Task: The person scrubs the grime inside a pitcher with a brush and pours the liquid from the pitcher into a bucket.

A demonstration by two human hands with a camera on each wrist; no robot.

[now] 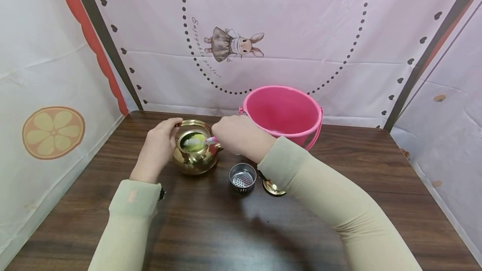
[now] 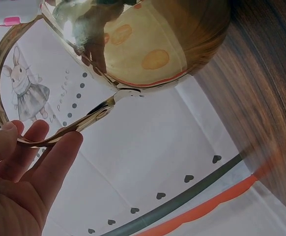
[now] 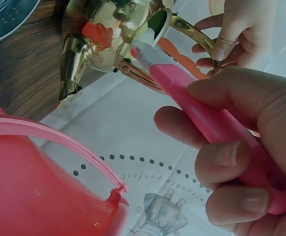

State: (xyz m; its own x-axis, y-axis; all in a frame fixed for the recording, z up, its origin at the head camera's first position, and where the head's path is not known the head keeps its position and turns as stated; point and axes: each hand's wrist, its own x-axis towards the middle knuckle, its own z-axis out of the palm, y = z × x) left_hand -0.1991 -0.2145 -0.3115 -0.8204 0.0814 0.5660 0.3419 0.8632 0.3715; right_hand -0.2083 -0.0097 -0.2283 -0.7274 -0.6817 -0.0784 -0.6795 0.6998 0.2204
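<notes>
A shiny gold teapot [image 1: 193,164] stands on the table at left of centre, its lid off and its round mouth facing up. My left hand [image 1: 158,143] holds the teapot's arched handle [image 2: 59,135] between thumb and fingers. In my right hand [image 1: 241,134] is a brush with a pink handle [image 3: 202,110], gripped with the fingers curled round it. The brush's pale head reaches into the teapot's mouth, where a yellow-green patch shows inside. The teapot's spout [image 3: 74,64] points toward the right-hand side.
Behind my right hand stands a pink bucket [image 1: 312,131] with its handle hanging at the side. A small metal strainer [image 1: 242,179] sits in front of the teapot. Beside it lies a gold lid [image 1: 274,188], partly hidden by my sleeve. Printed cloth walls enclose the wooden table [image 1: 211,237].
</notes>
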